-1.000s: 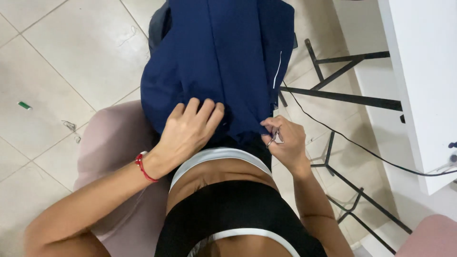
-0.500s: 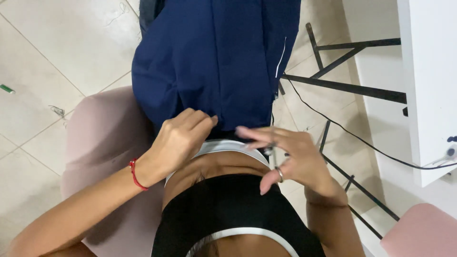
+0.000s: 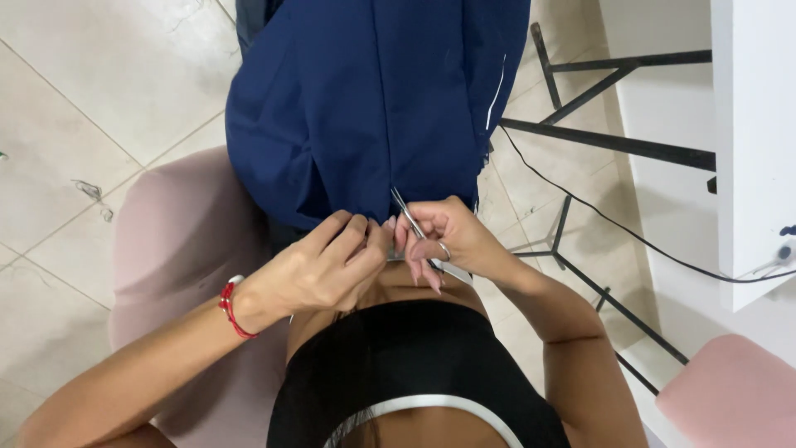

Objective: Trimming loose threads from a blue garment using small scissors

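Near the middle of the view, two hands meet at the bottom edge of a dark blue cloth (image 3: pixel 373 99). That blue cloth hangs over the person's lap and fills the view from the middle up to 12 o'clock. It has a thin white line near its right side. At about 7 o'clock from the middle, the left hand (image 3: pixel 319 270) is curled, and its fingers are pressed together on the edge of the cloth. A red string bracelet (image 3: pixel 230 309) sits on that wrist. Just beside it, at about 4 o'clock from the middle, the right hand (image 3: pixel 452 241) is closed around small silver scissors (image 3: pixel 412 228). The thin tips of the scissors point up toward 11 o'clock and touch the blue cloth. I cannot tell if the blades are open. The two hands touch each other at the fingertips. A pink chair (image 3: pixel 178 249) shows at 9 o'clock. A white table (image 3: pixel 750 141) stands at 3 o'clock, with black metal legs (image 3: pixel 609 141) and a black cord (image 3: pixel 630 236) below it.
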